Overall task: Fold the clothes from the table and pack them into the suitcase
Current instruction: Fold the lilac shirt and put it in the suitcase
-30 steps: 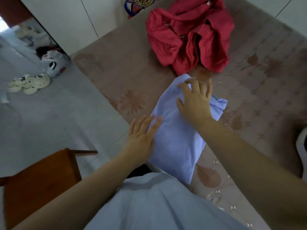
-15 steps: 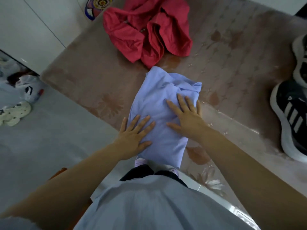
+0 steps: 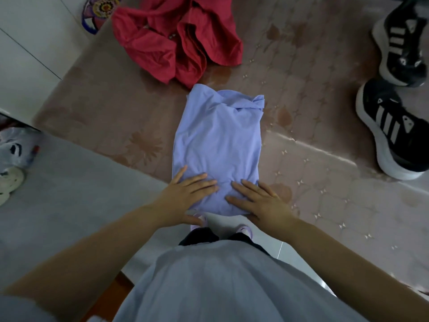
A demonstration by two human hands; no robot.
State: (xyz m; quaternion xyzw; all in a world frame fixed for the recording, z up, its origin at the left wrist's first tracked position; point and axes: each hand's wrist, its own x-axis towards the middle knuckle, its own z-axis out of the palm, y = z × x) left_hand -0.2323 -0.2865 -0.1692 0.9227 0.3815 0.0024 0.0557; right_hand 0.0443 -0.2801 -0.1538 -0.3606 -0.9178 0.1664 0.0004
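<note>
Head view shows the shirt [image 3: 218, 145] folded narrow at the table's [image 3: 325, 112] near edge. The left hand [image 3: 185, 194] and right hand [image 3: 260, 201] lie flat, fingers spread, pressing its near end. The cloth is probably soft, light and floppy, so it is best lifted from under both long sides.

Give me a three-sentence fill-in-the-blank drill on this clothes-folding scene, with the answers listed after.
1. The crumpled garment at the far end of the brown patterned table is ____ in colour.
2. The left hand and the right hand lie on the folded pale lilac shirt with fingers ____, not curled.
3. The number of black-and-white striped sneakers on the table is ____.
Missing words: red; straight; two.
</note>
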